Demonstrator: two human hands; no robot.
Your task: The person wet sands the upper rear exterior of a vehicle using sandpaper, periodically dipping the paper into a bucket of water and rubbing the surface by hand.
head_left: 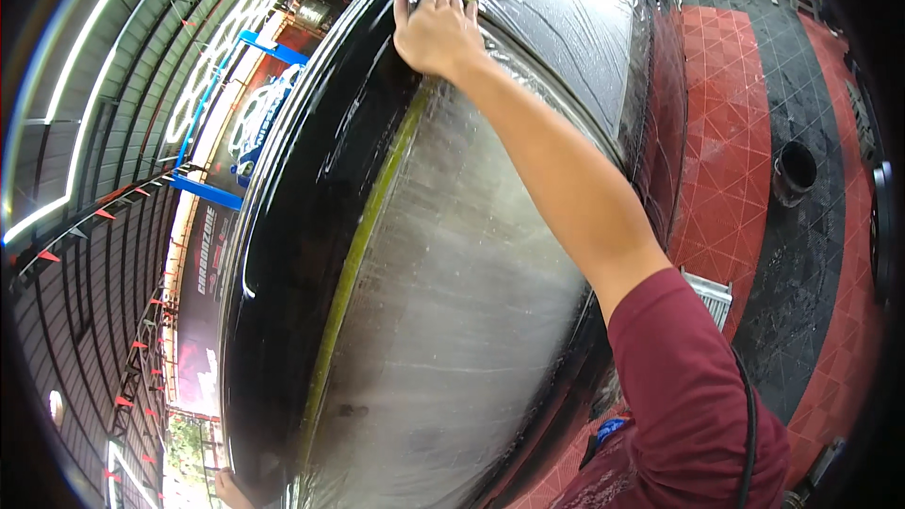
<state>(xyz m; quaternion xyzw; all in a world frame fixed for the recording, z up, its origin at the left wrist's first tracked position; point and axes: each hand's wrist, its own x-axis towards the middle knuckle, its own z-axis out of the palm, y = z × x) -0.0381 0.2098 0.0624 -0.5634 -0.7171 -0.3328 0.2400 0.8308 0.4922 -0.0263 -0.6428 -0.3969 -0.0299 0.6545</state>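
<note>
A glossy black car panel [292,254], its surface streaked with bright reflections, curves from the top of the view to the lower left. Along its right edge runs yellow-green masking tape [363,236], and clear plastic sheeting [462,292] covers the side beyond it. My right hand [440,33] lies palm down at the far end, across the black surface by the tape, thumb spread from the fingers. At the lower left, my left hand [229,488] touches the panel's outer edge; only a small part shows, and its grip is hidden.
A second plastic-covered section [566,28] lies past my right hand. On the red and black tiled floor [721,132] at right stands a black bucket [797,170]. A silver slatted metal object [707,299] is beside my sleeve. A blue frame [207,190] rises beyond the car at left.
</note>
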